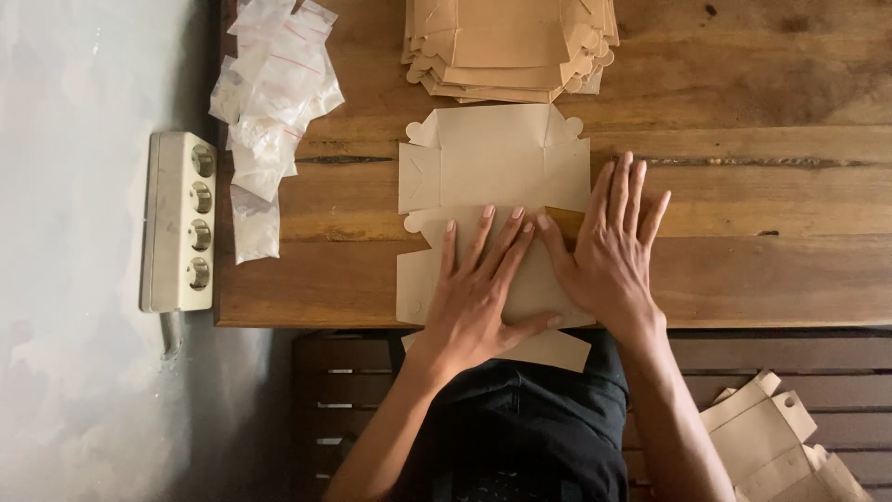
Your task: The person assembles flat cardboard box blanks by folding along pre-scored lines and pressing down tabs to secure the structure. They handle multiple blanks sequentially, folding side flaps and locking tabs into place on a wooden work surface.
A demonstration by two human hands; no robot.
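Flat die-cut cardboard blank [492, 167] lies at centre frame on the wooden table [762, 270], its near flap overhanging the table edge. Left hand [478, 297] rests palm down on the lower half of the blank, fingers spread and extended, gripping nothing. Right hand [609, 256] lies flat just beside it, fingers straight, thumb touching the blank's right edge, palm mostly on bare wood; nothing held. Stack of similar blanks [506, 46] sits at top centre, apart from the working piece. Small clear plastic bags [269, 102] are heaped at upper left. A power strip [178, 223] lies left of the table. Folded cartons [771, 437] occupy the lower right.
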